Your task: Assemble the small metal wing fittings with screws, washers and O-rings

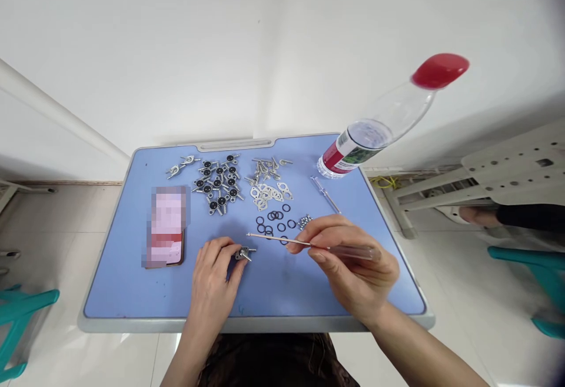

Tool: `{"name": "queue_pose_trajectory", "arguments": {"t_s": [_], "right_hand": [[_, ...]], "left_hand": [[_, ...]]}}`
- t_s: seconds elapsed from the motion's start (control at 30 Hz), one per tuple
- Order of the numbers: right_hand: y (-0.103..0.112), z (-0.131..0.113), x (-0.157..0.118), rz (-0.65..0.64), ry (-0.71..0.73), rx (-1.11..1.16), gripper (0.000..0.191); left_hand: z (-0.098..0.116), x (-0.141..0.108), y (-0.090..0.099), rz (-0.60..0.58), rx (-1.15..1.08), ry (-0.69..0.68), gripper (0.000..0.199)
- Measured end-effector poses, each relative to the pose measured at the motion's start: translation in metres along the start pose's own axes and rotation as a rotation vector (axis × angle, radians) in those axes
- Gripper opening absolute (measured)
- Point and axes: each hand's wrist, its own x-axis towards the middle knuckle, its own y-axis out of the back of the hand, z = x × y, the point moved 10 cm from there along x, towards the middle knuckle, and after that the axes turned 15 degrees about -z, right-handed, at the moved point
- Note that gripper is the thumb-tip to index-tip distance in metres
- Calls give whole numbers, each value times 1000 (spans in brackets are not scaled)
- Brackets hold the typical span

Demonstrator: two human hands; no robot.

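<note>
screwdriver [279, 238] in right hand [356, 269]

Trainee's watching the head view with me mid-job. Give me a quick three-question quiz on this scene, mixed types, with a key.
1. What do the left hand and the right hand each hold?
2. True or false: in the picture, the phone lies to the right of the black rings.
3. Fill in the blank: the bottle on the blue table has a ____ cap.

Key:
1. Left, a small metal part; right, a slim screwdriver with a clear handle.
2. False; it lies to their left.
3. Red.
</note>
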Motion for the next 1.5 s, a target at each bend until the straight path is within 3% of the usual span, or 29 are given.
{"name": "queue_pose_trajectory", "arguments": {"t_s": [0.73,1.07,1.5], "right_hand": [[-12,11,4,-122,-109,-232,15],[-30,25,7,-263,-200,-294,7],[-38,28,8,-331,-170,-334,12]], "left_hand": [[-4,0,-1,-4,-156,62,15],[-2,-3,3,31,-146,34,18],[-2,-2,1,25,-154,20,21]]}}
